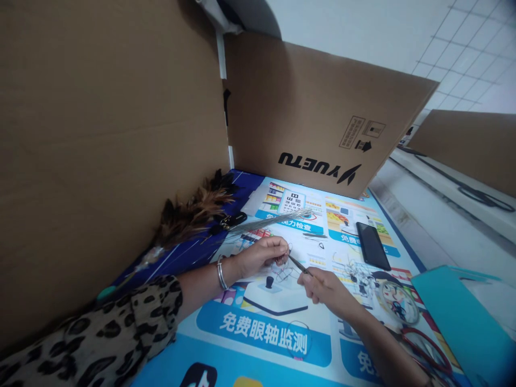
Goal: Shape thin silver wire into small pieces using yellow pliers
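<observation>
My left hand [264, 255], with a silver bangle at the wrist, pinches a small piece of thin reddish wire [281, 260] near the middle of the printed table cover [258, 344]. Just to its right, my right hand [320, 287] is closed round slim dark tweezers [297, 263]. Their tip points left and reaches the fingertips of my left hand. Whether the tip touches the wire is too small to tell. Behind my hands lies a bundle of long, thin silver wires [274, 219].
A black phone [373, 245] lies at the right, beyond loose wire scraps [357, 274] and a round clear dish [398, 302]. Further right is a teal folder [463, 317]. Brown feathers [191, 212] lie at the left, beside tall cardboard walls [322, 107]. Red-handled pliers or scissors [427, 344] are partly hidden.
</observation>
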`<state>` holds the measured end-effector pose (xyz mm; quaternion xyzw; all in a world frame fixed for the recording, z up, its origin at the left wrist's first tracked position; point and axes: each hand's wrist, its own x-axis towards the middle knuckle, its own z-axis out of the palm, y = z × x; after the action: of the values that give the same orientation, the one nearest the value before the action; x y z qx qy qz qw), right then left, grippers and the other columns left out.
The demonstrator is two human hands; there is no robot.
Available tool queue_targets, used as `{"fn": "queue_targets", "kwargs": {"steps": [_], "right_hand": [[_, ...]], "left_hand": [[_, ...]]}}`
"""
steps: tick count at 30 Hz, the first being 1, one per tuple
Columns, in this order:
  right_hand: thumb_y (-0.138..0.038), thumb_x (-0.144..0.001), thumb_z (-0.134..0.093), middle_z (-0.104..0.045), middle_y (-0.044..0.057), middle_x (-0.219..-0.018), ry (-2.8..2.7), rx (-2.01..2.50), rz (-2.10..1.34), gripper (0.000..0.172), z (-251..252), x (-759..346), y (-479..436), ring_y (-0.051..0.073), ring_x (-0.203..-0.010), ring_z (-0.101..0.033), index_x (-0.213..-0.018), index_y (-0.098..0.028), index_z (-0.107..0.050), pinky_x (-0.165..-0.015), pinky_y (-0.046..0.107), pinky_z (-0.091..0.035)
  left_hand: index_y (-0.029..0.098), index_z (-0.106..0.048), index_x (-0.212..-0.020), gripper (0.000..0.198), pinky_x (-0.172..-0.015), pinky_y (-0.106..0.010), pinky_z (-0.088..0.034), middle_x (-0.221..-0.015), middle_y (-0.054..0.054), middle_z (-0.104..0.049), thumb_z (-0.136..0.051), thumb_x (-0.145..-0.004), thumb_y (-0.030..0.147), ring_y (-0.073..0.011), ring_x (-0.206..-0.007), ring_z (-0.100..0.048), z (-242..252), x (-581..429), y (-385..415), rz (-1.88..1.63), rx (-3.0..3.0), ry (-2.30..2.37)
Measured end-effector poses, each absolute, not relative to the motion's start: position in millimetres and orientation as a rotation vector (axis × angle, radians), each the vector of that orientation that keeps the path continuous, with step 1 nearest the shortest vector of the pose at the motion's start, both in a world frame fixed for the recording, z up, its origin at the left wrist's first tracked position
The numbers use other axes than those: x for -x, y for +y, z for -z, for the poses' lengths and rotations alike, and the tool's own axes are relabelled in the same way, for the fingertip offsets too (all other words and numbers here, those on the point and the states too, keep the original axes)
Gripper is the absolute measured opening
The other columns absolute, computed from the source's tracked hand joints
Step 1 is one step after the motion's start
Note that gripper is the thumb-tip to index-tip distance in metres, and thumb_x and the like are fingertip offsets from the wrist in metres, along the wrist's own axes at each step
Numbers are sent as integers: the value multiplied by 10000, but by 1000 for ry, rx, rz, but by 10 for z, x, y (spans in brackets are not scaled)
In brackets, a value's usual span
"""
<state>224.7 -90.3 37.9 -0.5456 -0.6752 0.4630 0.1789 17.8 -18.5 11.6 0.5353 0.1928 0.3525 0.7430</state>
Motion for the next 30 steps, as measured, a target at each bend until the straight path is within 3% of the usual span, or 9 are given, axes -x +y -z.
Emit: {"fn": "queue_targets", "kwargs": {"steps": [17, 30], "right_hand": [[-510, -863, -291, -515, -20, -603, -2066, 1585, -1090, 414, -368, -2228, -913, 88, -547, -463, -807, -186, -543, -496, 204, -318], [-483, -866, -313, -474, -32, -603, -2183, 1580, -888, 380, -348, -2221, -910, 85, -571, -432, -680, -186, -461, -521, 203, -304]], "left_hand": [[112, -554, -725, 173, -579, -222, -343, -668, -17, -528, -535, -781, 274, -97, -611, -459, -142, -174, -196, -836, -1285, 520], [115, -557, -705, 205, -568, -216, -338, -654, -13, -526, -548, -773, 309, -94, -602, -457, -139, -176, -195, -832, -1297, 555]]}}
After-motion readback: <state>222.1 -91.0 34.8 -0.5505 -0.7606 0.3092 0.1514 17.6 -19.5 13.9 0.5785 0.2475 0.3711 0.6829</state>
